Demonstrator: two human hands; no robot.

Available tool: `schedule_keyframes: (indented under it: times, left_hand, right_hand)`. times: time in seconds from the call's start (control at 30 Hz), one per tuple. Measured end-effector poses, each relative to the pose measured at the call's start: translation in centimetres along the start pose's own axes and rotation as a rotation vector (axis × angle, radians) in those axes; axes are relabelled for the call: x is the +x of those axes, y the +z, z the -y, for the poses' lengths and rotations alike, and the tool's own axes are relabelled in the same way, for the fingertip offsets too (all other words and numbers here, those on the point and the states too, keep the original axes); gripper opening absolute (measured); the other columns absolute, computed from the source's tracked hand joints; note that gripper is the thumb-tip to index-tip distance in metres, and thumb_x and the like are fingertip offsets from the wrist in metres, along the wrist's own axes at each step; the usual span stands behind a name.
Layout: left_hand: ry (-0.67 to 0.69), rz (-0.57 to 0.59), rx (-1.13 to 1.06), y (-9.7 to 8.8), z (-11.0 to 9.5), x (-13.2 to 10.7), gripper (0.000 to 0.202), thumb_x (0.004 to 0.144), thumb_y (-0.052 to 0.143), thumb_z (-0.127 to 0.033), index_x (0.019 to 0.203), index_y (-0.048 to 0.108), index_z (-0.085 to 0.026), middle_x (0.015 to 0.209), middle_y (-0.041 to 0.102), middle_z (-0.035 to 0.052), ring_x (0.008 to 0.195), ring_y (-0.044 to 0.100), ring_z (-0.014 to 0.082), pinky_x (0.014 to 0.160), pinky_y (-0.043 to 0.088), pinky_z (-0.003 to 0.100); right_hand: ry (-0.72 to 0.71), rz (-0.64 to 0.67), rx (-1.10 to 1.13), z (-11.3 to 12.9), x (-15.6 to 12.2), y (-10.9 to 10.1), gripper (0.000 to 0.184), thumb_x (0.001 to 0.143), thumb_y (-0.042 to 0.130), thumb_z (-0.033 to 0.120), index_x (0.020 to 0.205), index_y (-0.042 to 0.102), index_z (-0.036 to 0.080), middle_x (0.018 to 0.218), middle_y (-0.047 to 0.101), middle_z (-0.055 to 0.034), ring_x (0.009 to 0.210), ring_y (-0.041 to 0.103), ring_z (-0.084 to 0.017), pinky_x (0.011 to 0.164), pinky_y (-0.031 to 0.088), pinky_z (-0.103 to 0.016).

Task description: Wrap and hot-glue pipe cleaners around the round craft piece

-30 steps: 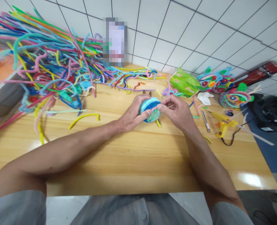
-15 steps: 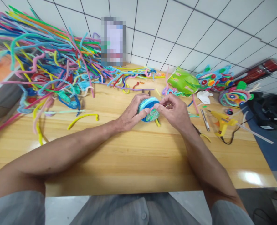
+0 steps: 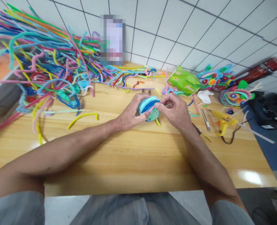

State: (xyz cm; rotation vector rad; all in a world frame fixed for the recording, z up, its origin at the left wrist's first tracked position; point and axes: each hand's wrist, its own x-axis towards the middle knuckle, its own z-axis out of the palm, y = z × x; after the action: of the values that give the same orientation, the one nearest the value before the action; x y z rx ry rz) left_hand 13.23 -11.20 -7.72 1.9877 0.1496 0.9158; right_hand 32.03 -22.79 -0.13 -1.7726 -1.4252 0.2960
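Observation:
My left hand (image 3: 131,112) is wrapped round a round craft piece (image 3: 149,103) of coiled pipe cleaners, banded in turquoise, light blue and dark blue. A mottled green patch shows on its near side. My right hand (image 3: 173,109) is pinched at the piece's right edge. Between its fingertips and my left thumb a short bit of pink pipe cleaner (image 3: 151,108) shows, partly hidden by the fingers. Beneath the piece lies a tool with dark tips and a yellow handle (image 3: 158,122), mostly covered.
A big heap of pipe cleaners (image 3: 58,56) fills the back left. A yellow glue gun (image 3: 223,122), a pen (image 3: 205,119) and yellow-handled pliers (image 3: 202,134) lie to the right. Behind them are a green packet (image 3: 182,80) and finished colourful crafts (image 3: 234,95).
The craft piece has tilted slightly in my left hand, and my left thumb has shifted a little down. My right hand stays pinched at its edge.

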Motion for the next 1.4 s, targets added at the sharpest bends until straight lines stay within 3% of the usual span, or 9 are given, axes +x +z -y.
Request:
schedule_keyframes:
  times: [0.23,0.5,0.8,1.2,1.4]
  left_hand:
    - [-0.008,-0.006,-0.002,-0.2,-0.1,0.0,0.059,0.106,0.061,-0.063,0.148,0.048,-0.024,0.151,0.057,0.0173,0.147,0.056,0.0329,0.125,0.049,0.055]
    - [-0.067,-0.024,-0.011,-0.2,-0.5,0.7,0.052,0.103,0.064,-0.062,0.137,0.049,-0.026,0.145,0.062,0.015,0.135,0.064,0.0315,0.114,0.055,0.053]
    - [-0.074,-0.023,-0.017,0.0,-0.6,0.1,0.055,0.106,0.062,-0.06,0.144,0.048,-0.022,0.146,0.062,0.0158,0.134,0.064,0.0293,0.115,0.055,0.047]
    - [-0.031,0.075,0.068,-0.9,-1.2,0.4,0.058,0.114,0.041,-0.061,0.155,0.051,-0.022,0.156,0.056,0.0164,0.15,0.052,0.0335,0.131,0.042,0.055]
    - [-0.024,0.109,0.079,-1.0,-1.1,0.8,0.059,0.109,0.054,-0.063,0.153,0.051,-0.023,0.151,0.061,0.0145,0.142,0.059,0.0317,0.125,0.049,0.051]
  right_hand:
    - [-0.003,0.003,-0.011,0.1,0.0,0.1,0.023,0.086,0.079,0.041,0.081,0.063,0.026,0.079,0.07,0.0003,0.07,0.062,-0.018,0.065,0.05,-0.033]
    - [-0.038,-0.004,-0.047,0.5,-0.3,0.2,0.024,0.084,0.081,0.04,0.08,0.063,0.026,0.083,0.07,-0.0004,0.074,0.063,-0.019,0.07,0.051,-0.036]
    - [0.036,0.148,0.154,-0.1,0.2,-1.0,0.018,0.087,0.076,0.039,0.084,0.067,0.024,0.082,0.071,-0.0007,0.075,0.065,-0.018,0.066,0.051,-0.033]
    - [0.016,0.079,0.089,0.2,0.1,-0.6,0.02,0.085,0.08,0.036,0.077,0.067,0.024,0.08,0.07,-0.0006,0.072,0.061,-0.016,0.063,0.048,-0.03]
    - [-0.006,0.073,0.067,0.0,0.1,-0.6,0.02,0.087,0.079,0.037,0.079,0.067,0.023,0.08,0.071,-0.0002,0.07,0.059,-0.015,0.064,0.047,-0.03]
